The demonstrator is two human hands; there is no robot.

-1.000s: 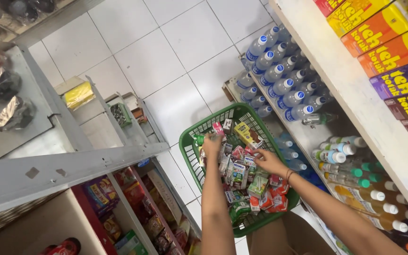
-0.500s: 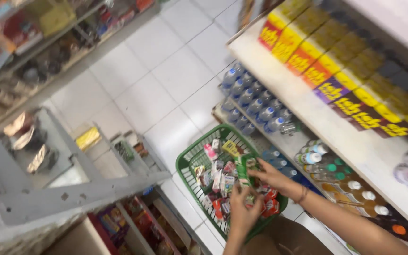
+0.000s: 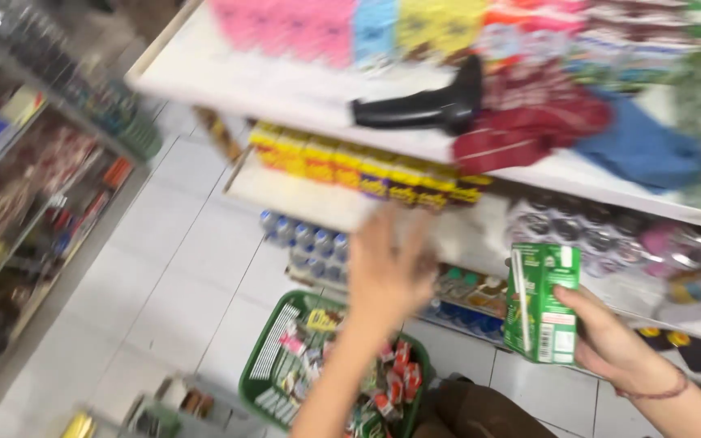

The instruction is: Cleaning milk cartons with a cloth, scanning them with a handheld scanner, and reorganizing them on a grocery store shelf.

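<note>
My right hand (image 3: 610, 345) holds a small green drink carton (image 3: 540, 302) with a straw on its side, raised in front of the shelves. My left hand (image 3: 387, 272) is lifted, blurred, fingers apart and holding nothing, in front of the shelf with yellow boxes (image 3: 350, 166). Below both hands a green shopping basket (image 3: 265, 357) full of small packets sits on the white tiled floor.
White shelving runs along the right, with a black handheld scanner (image 3: 427, 105), red and blue cloths (image 3: 578, 134), colourful boxes above, and water bottles (image 3: 302, 239) low down. Another rack of goods (image 3: 26, 195) lines the left side of the aisle.
The view has swung upward towards the shelves. My right hand has lifted a green carton out of the basket, and my left hand has risen out of the basket, fingers apart.
</note>
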